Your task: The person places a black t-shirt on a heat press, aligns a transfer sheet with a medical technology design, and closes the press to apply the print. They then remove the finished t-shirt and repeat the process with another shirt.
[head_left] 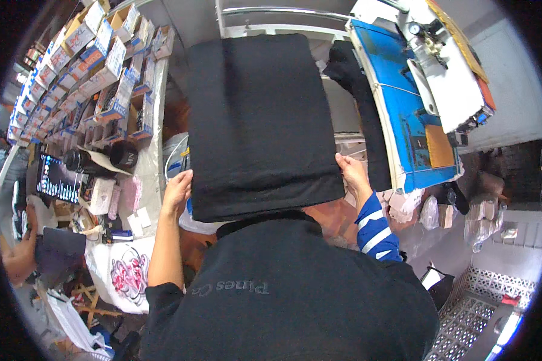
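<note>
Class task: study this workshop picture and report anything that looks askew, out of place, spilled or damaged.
One oddity: a black fabric strip hangs over the blue table's edge rather than lying flat. The folded black cloth is held squarely between the left hand and right hand. Nothing looks spilled or damaged.

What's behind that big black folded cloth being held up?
The black folded cloth hides most of what lies behind it. Past its edges show a metal rail above and a blue-topped machine table beside it.

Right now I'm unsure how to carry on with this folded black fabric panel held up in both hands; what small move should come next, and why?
Probably lower the folded black fabric panel toward the lap: the left hand and right hand pinch only its bottom corners, so it stands unsupported above them.
</note>
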`<state>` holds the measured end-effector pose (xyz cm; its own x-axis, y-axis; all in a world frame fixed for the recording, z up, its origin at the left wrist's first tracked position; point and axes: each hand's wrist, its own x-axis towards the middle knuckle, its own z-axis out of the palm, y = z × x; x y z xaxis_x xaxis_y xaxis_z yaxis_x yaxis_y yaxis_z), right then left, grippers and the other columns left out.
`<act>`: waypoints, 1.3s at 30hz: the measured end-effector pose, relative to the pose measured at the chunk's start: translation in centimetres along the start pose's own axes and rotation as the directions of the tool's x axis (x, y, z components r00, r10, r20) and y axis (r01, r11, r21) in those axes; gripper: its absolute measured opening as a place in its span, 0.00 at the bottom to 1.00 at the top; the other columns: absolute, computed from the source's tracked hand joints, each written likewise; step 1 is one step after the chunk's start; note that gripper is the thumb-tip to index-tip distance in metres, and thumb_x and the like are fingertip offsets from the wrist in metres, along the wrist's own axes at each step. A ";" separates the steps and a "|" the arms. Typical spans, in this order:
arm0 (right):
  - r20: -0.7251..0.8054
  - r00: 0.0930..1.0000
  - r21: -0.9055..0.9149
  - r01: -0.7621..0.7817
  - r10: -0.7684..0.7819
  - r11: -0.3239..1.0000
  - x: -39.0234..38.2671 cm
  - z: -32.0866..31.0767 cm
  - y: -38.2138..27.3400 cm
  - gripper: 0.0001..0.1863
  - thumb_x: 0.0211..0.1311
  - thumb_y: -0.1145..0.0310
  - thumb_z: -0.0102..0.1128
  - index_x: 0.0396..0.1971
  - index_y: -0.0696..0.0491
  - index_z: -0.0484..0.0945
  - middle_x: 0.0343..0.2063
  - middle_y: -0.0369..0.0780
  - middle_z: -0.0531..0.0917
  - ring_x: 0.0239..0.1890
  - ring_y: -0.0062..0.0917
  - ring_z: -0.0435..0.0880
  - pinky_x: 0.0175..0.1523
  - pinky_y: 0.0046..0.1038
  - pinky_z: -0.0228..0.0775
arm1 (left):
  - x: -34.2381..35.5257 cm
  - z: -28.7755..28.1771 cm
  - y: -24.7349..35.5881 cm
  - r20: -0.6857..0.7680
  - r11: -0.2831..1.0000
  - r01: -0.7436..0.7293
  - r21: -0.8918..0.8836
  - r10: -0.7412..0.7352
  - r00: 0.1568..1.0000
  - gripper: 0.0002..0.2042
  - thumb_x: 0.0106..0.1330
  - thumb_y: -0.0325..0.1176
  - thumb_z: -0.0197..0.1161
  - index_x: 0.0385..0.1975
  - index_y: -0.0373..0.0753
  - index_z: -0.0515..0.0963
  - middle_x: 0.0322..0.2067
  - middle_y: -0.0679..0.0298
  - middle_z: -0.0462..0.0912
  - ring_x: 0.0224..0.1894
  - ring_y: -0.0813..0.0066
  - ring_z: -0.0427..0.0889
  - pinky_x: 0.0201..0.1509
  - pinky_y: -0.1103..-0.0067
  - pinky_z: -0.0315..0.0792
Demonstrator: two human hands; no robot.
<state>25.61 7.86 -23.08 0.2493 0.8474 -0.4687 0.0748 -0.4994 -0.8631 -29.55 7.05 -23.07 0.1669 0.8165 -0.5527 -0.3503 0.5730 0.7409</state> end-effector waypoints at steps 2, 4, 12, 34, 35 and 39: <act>0.022 0.998 0.001 -0.053 0.053 0.999 -0.9 -1.0 -1.6 0.16 0.69 0.58 0.67 0.44 0.57 0.84 0.29 0.32 0.84 0.29 0.18 0.79 0.37 0.23 0.72 | -1.4 1.3 0.2 -0.120 0.991 -0.019 0.129 0.035 0.992 0.11 0.75 0.34 0.62 0.51 0.36 0.79 0.37 0.67 0.87 0.30 0.85 0.83 0.35 0.83 0.77; 0.084 0.989 0.171 -0.132 0.119 0.976 -2.2 -0.7 -3.4 0.10 0.67 0.60 0.70 0.35 0.52 0.83 0.22 0.27 0.79 0.21 0.12 0.71 0.26 0.19 0.62 | -1.8 1.3 0.0 -0.106 0.999 -0.019 0.037 0.023 0.994 0.09 0.74 0.33 0.63 0.47 0.37 0.79 0.34 0.68 0.87 0.29 0.88 0.81 0.31 0.87 0.74; 0.130 0.991 0.160 -0.006 -0.015 0.987 -1.4 -2.1 -2.5 0.07 0.68 0.67 0.68 0.37 0.51 0.78 0.27 0.31 0.81 0.26 0.16 0.78 0.32 0.20 0.69 | -2.7 0.2 0.6 -0.157 1.000 -0.010 0.019 0.013 0.988 0.05 0.72 0.33 0.67 0.40 0.41 0.80 0.24 0.79 0.76 0.20 0.91 0.68 0.24 0.89 0.64; -0.188 0.977 0.171 0.135 -0.103 0.976 -3.3 -1.1 -5.4 0.20 0.68 0.77 0.62 0.57 0.55 0.71 0.34 0.40 0.86 0.27 0.20 0.82 0.27 0.22 0.72 | -3.5 1.8 2.9 -0.251 0.998 0.011 0.055 0.003 0.968 0.10 0.66 0.25 0.70 0.45 0.35 0.80 0.31 0.69 0.83 0.23 0.86 0.75 0.24 0.88 0.69; -0.160 0.978 0.135 0.157 -0.135 0.978 -3.5 -0.8 -5.3 0.21 0.68 0.78 0.62 0.58 0.55 0.71 0.34 0.40 0.86 0.32 0.21 0.83 0.36 0.23 0.73 | -3.6 1.6 3.1 -0.226 0.996 0.022 0.091 -0.001 0.974 0.09 0.66 0.26 0.71 0.43 0.35 0.80 0.31 0.69 0.83 0.23 0.86 0.75 0.25 0.88 0.69; 0.092 0.971 -0.136 0.232 -0.220 0.963 -6.0 0.5 -8.2 0.24 0.67 0.77 0.65 0.63 0.54 0.75 0.36 0.38 0.86 0.40 0.20 0.83 0.50 0.26 0.75 | -4.2 1.7 4.1 -0.253 0.919 -0.006 0.394 0.115 0.961 0.06 0.67 0.34 0.71 0.36 0.39 0.83 0.26 0.72 0.80 0.24 0.85 0.73 0.30 0.83 0.69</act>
<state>23.05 6.99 -13.32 0.1364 0.9496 -0.2822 0.2607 -0.3093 -0.9145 -30.12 6.14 -17.04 -0.1129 0.8324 -0.5426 0.0404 0.5495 0.8345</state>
